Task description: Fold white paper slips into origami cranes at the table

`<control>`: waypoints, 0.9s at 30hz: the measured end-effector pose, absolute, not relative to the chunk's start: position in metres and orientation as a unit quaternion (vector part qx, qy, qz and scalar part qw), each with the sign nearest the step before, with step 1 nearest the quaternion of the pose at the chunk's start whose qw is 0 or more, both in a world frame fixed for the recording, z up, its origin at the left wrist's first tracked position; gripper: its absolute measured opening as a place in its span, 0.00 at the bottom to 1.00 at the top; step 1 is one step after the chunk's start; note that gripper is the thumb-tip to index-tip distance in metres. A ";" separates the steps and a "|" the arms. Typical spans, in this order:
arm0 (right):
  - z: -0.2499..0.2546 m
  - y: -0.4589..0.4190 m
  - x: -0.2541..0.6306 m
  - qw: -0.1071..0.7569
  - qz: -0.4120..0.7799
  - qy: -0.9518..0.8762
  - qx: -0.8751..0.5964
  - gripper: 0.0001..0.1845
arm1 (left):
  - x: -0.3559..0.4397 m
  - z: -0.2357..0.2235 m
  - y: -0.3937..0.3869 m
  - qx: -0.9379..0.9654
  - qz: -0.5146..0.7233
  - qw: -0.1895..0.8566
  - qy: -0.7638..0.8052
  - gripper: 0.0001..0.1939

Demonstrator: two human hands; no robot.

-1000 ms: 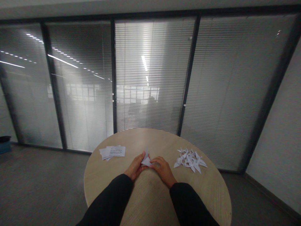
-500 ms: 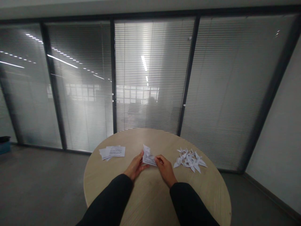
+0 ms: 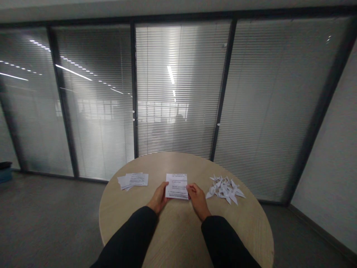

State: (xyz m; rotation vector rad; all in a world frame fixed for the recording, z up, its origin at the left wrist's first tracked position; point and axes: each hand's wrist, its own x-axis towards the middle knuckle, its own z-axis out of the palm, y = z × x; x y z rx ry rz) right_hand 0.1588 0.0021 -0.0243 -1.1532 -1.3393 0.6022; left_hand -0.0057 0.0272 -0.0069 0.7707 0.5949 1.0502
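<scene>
Between my hands is a square sheet of paper (image 3: 176, 186), spread flat, with lines of print facing up. My left hand (image 3: 159, 197) pinches its left edge, thumb on top and the other fingers hidden beneath. At the right edge, my right hand (image 3: 197, 199) grips the same sheet between thumb and fingers. Left of my hands lies a small stack of loose printed paper sheets (image 3: 136, 179), fanned out unevenly. A heap of folded white paper shapes (image 3: 225, 189) with pointed tips, like origami cranes, lies to the right of my right hand.
All of this is on a round light-wood table (image 3: 178, 234). Behind it stands a glass partition with blinds (image 3: 178, 85) and dark frames. A blue bin (image 3: 5, 174) with a black top is on the floor at the far left.
The sheet was bent, with its upper part curled up between my hands; now it lies open and flat as a square. Both hands stay in nearly the same place.
</scene>
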 end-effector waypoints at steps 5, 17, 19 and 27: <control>-0.026 0.004 0.158 0.583 0.278 -0.576 -0.500 0.18 | -0.007 -0.009 0.025 0.407 0.489 0.724 0.265 0.13; -0.015 -0.011 0.154 0.544 0.229 -0.678 -0.438 0.24 | -0.010 -0.017 0.027 0.450 0.528 0.650 0.310 0.19; -0.014 -0.011 0.155 0.525 0.200 -0.723 -0.402 0.21 | -0.011 -0.017 0.028 0.448 0.533 0.646 0.313 0.19; -0.022 -0.004 0.159 0.514 0.222 -0.739 -0.375 0.24 | -0.014 -0.014 0.027 0.425 0.527 0.672 0.301 0.17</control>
